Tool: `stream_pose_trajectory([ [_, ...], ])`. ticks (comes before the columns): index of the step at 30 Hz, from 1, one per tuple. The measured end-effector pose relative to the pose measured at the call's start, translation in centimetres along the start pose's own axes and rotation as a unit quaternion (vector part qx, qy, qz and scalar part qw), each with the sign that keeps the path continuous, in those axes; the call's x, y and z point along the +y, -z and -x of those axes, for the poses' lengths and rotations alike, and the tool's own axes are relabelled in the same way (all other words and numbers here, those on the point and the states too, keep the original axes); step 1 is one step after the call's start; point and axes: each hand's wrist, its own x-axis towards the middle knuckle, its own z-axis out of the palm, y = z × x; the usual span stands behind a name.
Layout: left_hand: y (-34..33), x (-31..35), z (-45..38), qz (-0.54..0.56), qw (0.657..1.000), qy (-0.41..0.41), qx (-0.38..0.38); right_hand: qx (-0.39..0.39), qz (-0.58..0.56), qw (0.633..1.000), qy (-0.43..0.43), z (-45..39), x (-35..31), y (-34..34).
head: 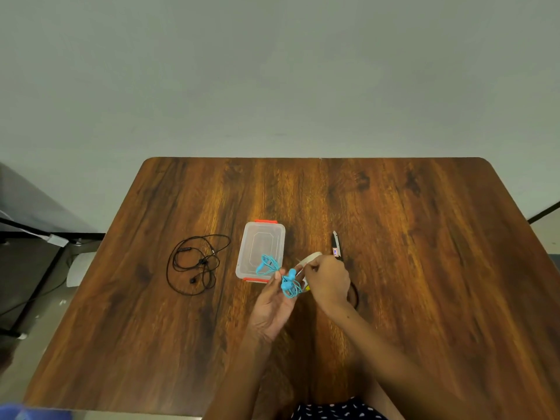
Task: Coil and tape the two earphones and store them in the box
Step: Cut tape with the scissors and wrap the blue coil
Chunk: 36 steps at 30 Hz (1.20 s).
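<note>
From the head camera, looking down over the person's arms, a dark wood-grain surface (394, 268) fills the lower half of the view, with a plain pale wall behind it. Near the middle, the left hand (274, 301) is raised palm-up, its thumb and fingertips pinching a bunched blue earphone (286, 278); one loop of the blue cable hangs over the near right corner of the box (261, 251), while the buds and the rest of the coil sit just above the fingers. The box is a clear plastic tub with orange clips at its far and near ends, lying open-topped with no lid on it, and nothing else shows inside. The right hand (328, 281) is curled, knuckles up, its fingers pinching at a roll of pale tape (312, 258) right beside the blue bundle; the picture is too blurred there to tell whether a strip is already pulled free. Just beyond the right hand lies a slim black cutter (336, 245) with a small label on it. Well to the left of the box, a black earphone (197, 263) lies loose and uncoiled on the surface. A dotted dark garment (336, 412) shows at the bottom edge.
</note>
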Motion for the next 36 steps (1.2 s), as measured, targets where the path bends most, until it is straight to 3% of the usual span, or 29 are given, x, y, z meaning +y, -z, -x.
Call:
stream_pose_trajectory([
  [6, 0.8, 0.3, 0.2, 0.020, 1.000, 0.010, 0.003, -0.017, 0.023, 0.999, 0.024, 1.3, 0.0, -0.7],
  [13, 2.4, 1.2, 0.4, 0.031, 0.999, 0.033, 0.006, -0.102, 0.024, 0.989, 0.107, 1.8, 1.3, -0.9],
  [21, 3.8, 2.0, 0.9, -0.005, 0.999, 0.051, -0.008, -0.040, -0.024, 0.989, 0.139, 0.4, 4.6, -0.8],
  [26, 4.3, 2.4, 1.3, -0.003, 0.998, 0.056, 0.019, -0.168, 0.083, 0.925, 0.331, -2.6, 5.8, -0.8],
  [31, 4.8, 3.0, 1.4, 0.003, 0.997, 0.061, 0.037, -0.198, 0.129, 0.909, 0.343, -4.2, 5.7, -1.4],
  [36, 5.0, 3.2, 0.9, -0.013, 0.995, 0.083, 0.052, -0.165, 0.187, 0.899, 0.360, -4.0, 5.7, -1.2],
])
